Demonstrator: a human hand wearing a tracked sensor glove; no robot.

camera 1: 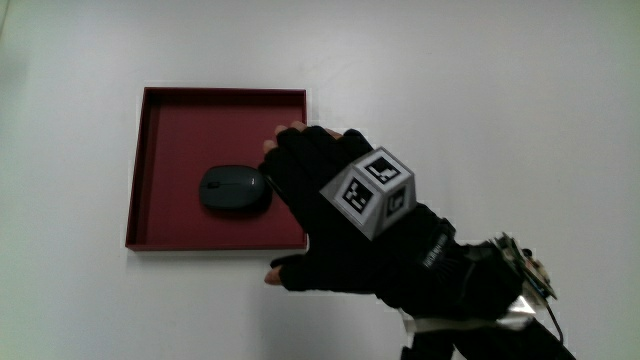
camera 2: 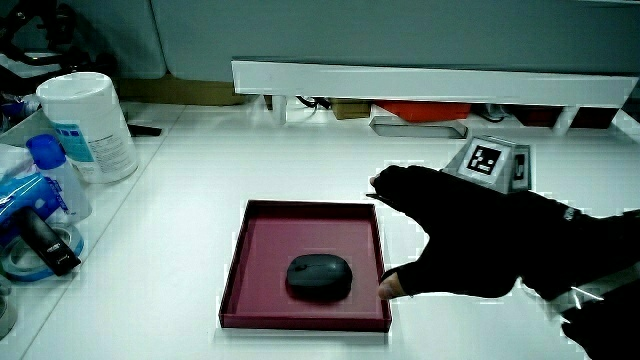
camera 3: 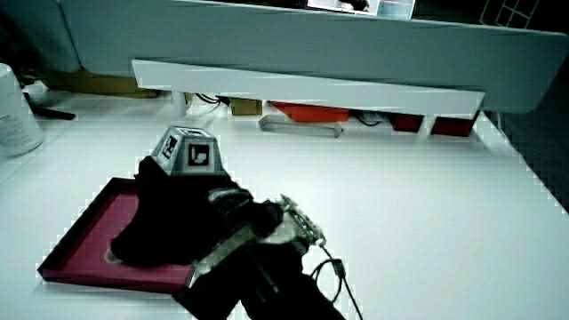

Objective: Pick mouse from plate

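Observation:
A dark grey mouse [camera 1: 236,190] lies in the middle of a square dark red plate [camera 1: 180,140]. In a side view the mouse [camera 2: 319,276] shows in the plate [camera 2: 300,230]; in a side view the hand hides the mouse and only part of the plate [camera 3: 84,236] shows. The black gloved hand [camera 1: 320,215] hovers over the plate's edge beside the mouse. Its fingers are spread with the thumb apart, and they hold nothing. The patterned cube [camera 1: 368,191] sits on its back. The fingertips [camera 1: 272,165] are close to the mouse but apart from it.
A white wipes canister [camera 2: 88,125], a blue-capped bottle [camera 2: 55,175] and other small items stand at the table's edge in a side view. A low white partition [camera 2: 430,82] runs along the table, with orange and grey items under it.

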